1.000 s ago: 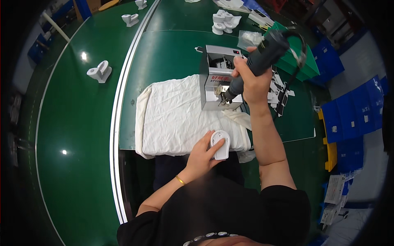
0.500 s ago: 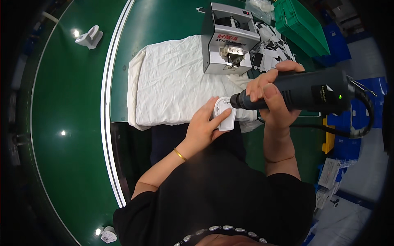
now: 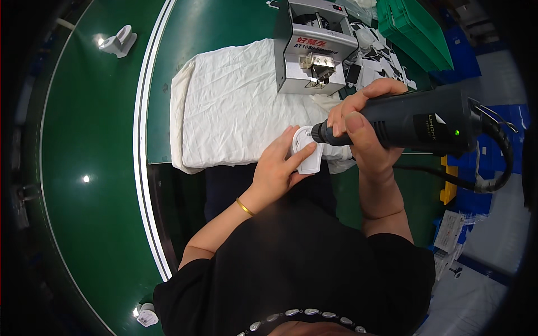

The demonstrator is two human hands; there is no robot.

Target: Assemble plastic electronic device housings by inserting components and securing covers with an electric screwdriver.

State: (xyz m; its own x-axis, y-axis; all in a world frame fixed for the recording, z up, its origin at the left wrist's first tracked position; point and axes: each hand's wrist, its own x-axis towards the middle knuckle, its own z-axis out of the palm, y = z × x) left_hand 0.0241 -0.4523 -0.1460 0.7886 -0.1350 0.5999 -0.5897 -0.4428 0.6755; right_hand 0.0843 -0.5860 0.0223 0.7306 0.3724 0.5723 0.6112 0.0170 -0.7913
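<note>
Screwdriver (image 3: 414, 124), gripped by R hand (image 3: 374, 144), moved to white part (image 3: 310, 164) clasped by L hand (image 3: 273, 169). Screwing likely underway; steadiness req'd next.

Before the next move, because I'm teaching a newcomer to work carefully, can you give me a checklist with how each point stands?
1. White plastic piece held firmly: ok, it seems; the left hand has it between thumb and fingers.
2. Electric screwdriver in hand: ok, the right hand is wrapped around it.
3. Screwdriver has power: ok, likely; its small green light is lit.
4. Left thumb well away from the screwdriver's nose: not ok, I'd say; it lies close by.
5. Bit properly seated: cannot tell; that spot is too small to make out.
6. Piece resting on the white cloth: cannot tell; it overlaps the front edge in view.
</note>
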